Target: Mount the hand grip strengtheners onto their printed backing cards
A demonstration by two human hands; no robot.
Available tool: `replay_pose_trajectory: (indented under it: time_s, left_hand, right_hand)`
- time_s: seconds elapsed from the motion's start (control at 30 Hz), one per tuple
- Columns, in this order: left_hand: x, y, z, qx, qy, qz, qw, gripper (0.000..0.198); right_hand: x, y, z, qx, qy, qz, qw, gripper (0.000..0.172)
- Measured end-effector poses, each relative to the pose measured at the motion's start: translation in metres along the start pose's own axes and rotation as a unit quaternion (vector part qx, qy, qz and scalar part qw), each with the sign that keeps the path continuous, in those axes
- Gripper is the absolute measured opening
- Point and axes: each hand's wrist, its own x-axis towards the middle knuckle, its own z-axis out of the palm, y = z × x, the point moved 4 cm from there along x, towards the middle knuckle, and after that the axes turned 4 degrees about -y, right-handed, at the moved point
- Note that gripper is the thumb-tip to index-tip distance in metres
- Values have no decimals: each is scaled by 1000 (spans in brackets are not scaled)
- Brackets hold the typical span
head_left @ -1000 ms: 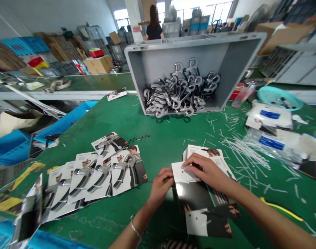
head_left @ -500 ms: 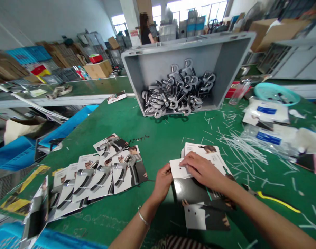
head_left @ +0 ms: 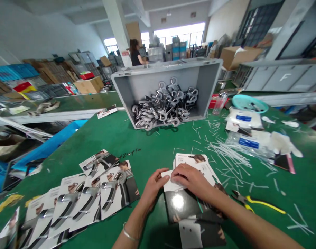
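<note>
My left hand [head_left: 153, 188] pinches the left top edge of a printed backing card [head_left: 181, 204] lying on the green table [head_left: 152, 145]. My right hand [head_left: 190, 180] lies curled on the same card's white top end, fingers pressing on it. Just behind sits a stack of cards [head_left: 193, 160]. Another card [head_left: 199, 235] lies nearer me. To the left, a fanned row of cards with hand grippers mounted on them [head_left: 93, 193] overlaps across the table.
A grey crate [head_left: 137, 81] tipped toward me holds several loose hand grippers [head_left: 164, 103]. White plastic ties [head_left: 225, 148] are scattered at right, with yellow-handled cutters [head_left: 256, 202], clear bags [head_left: 248, 138] and a teal dish [head_left: 248, 103]. A person [head_left: 135, 52] stands far behind.
The view has tilted up, so everything sits lower in frame. Both hands stay on the card; the left fingers have come further onto its top edge.
</note>
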Motion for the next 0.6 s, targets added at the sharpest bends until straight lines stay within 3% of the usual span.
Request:
replay_pose_trajectory:
  time_s: [0.07, 0.2, 0.27, 0.37, 0.5, 0.6]
  left_hand:
    - [2, 4, 7, -14, -21, -5, 1000, 45]
    - [-9, 6, 18, -1, 37, 28, 999, 41]
    - [-18, 3, 21, 23, 50, 31, 998, 41]
    - [-27, 0, 20, 37, 35, 19, 998, 41]
    - [-32, -1, 15, 19, 73, 10, 997, 45]
    - [-36, -12, 17, 4, 129, 16, 992, 51]
  right_hand:
    - [-6, -2, -10, 53, 23, 2, 998, 16]
    - [-32, -3, -36, 57, 85, 19, 995, 18]
    - [-49, 8, -53, 28, 154, 38, 987, 19]
    - [-74, 44, -80, -18, 251, 106, 962, 19]
    - [-77, 104, -102, -17, 233, 174, 957, 23]
    - [-42, 130, -109, -126, 173, 144, 966, 27]
